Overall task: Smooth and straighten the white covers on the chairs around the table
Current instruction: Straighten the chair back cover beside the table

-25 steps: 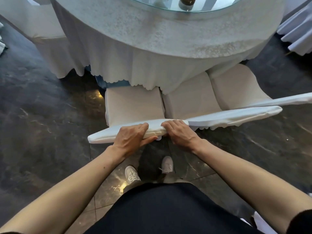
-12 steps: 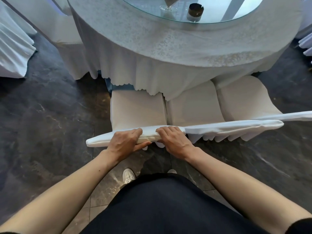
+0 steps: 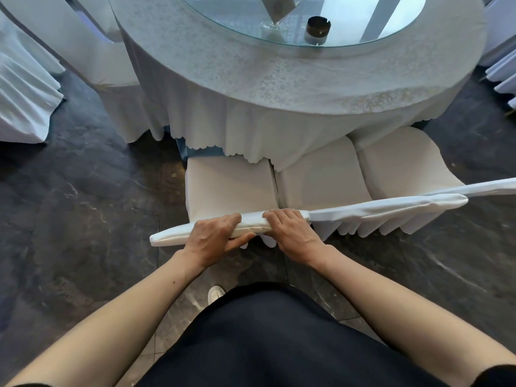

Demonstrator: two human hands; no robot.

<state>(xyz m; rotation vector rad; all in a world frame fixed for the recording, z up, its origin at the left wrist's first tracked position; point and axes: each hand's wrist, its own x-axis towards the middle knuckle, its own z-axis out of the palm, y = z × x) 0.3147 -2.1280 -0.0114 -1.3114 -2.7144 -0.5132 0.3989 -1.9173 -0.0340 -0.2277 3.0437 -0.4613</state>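
Observation:
Three chairs in white covers are tucked under the round table. The nearest chair's white cover shows its seat and the top edge of its backrest right below me. My left hand grips that top edge, thumb on my side and fingers over the far side. My right hand grips the same edge at its right end, beside the second chair's backrest top. A pleated skirt hangs down the back of the second chair's cover. The third chair's seat lies further right.
The table wears a white scalloped cloth, with a glass turntable carrying a dark ashtray and a clear card stand. More covered chairs stand at the far left and far right. The dark marble floor spreads to both sides.
Both hands keep their grip on the backrest top. My view has risen and tipped forward, so more of the table top and the left chairs show and my shoes have slid mostly out of sight.

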